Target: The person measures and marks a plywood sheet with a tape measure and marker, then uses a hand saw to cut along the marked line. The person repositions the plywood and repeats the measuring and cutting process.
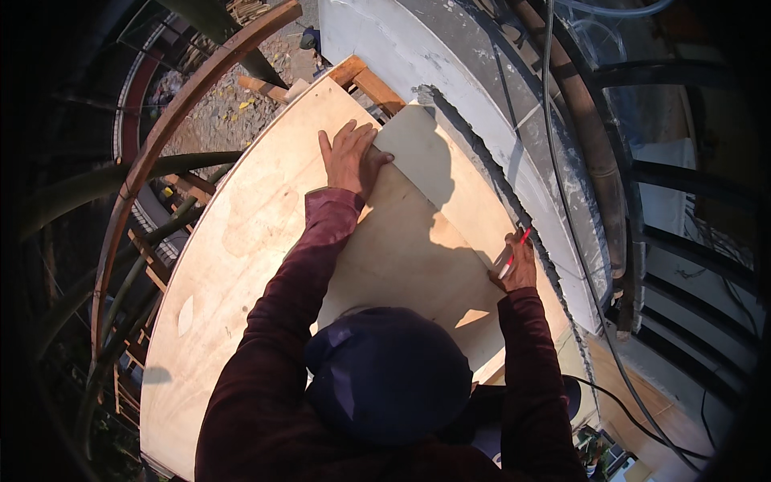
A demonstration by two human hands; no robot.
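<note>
Nearest the camera, a dark blue cap (388,373) and maroon sleeves (283,321) are seen from above, both forearms stretched away over the work. A rectangular board (418,241), pale and smooth, is laid flat on a larger curved plywood sheet (233,265) that serves as the worktop.

On the right, the right hand (518,269) is closed around a red pencil (514,251); the pencil is pinched between the fingers, and its tip is set down at the board's right edge. That edge is run close beside a rough grey strip of mortar (498,181) along the concrete slab (450,72).

Further out, the left hand (349,157) is pressed flat on the far left corner of the board, fingers spread and slightly fanned, palm down on the wood. The hand's shadow and the head's shadow are thrown across the board in strong sunlight.

Beyond the plywood's far end, short timber blocks (365,80) are seen under its edge. To the left, a curved wooden rail (161,145) and bamboo poles (104,185) are seen, with gravel-strewn ground (217,112) far below. A black cable (562,161) is draped along the slab on the right.
</note>
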